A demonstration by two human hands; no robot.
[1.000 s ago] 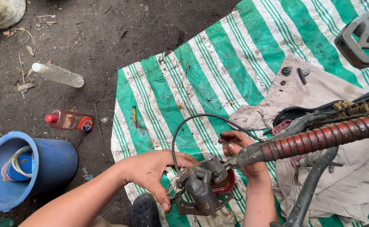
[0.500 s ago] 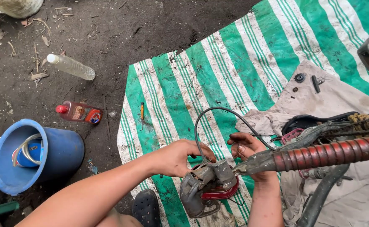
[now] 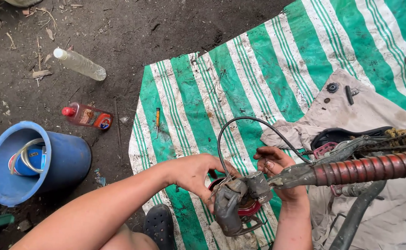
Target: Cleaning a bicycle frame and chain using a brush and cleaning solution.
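- Left hand wraps the top of the greasy grey brake assembly; fingers curled onto it, grip closed on the part.
- Right hand sits just behind it, at the end of the rusty red ribbed bar. Fingers bent around something small there; can't tell what, or how tight the hold is.
- Assembly hangs off the bar end, above the green-and-white striped tarp, near my knee. Black cable loops up from it.
- Risk, my read: everything is oily, so the part could slip out of my left hand and drop into the dirt.
- Risk: cable loop lies close to my fingers; a tug could snag it or kink it.
- Risk: small black parts lie loose on the beige cloth; a shift of the cloth would scatter them.
- Blue bucket lies tilted on the dirt, well apart to my left; holds a coiled hose and a blue tin.
- Clear plastic bottle and red-capped bottle lie on their sides; contents unclear.
- Small orange screwdriver lies on the tarp edge.
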